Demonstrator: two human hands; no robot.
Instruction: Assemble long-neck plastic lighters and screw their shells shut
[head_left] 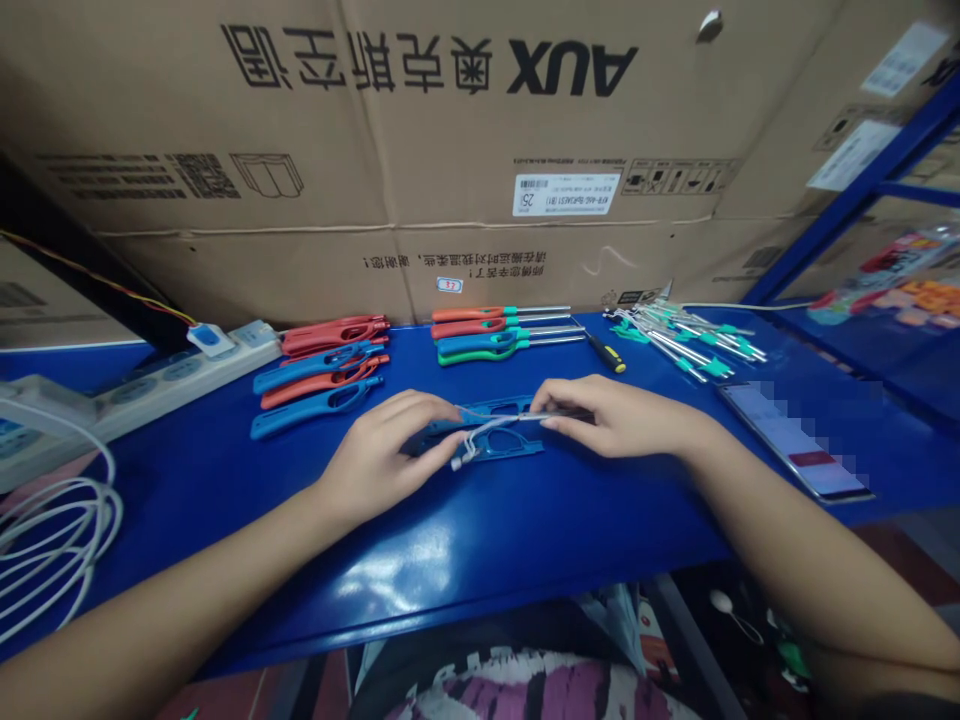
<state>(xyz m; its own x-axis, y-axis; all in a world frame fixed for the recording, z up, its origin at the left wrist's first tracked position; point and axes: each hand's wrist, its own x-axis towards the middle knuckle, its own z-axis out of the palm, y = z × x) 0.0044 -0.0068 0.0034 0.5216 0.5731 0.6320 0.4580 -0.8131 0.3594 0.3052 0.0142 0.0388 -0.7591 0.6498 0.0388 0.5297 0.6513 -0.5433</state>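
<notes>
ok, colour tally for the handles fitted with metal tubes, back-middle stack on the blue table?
Orange handle: 1
Red handle: 1
Blue handle: 1
Green handle: 1
Total: 4

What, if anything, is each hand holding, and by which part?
The right hand pinches the thin pale wires toward the right of their visible stretch. The left hand is at their left part; whether it grips cannot be told.
</notes>
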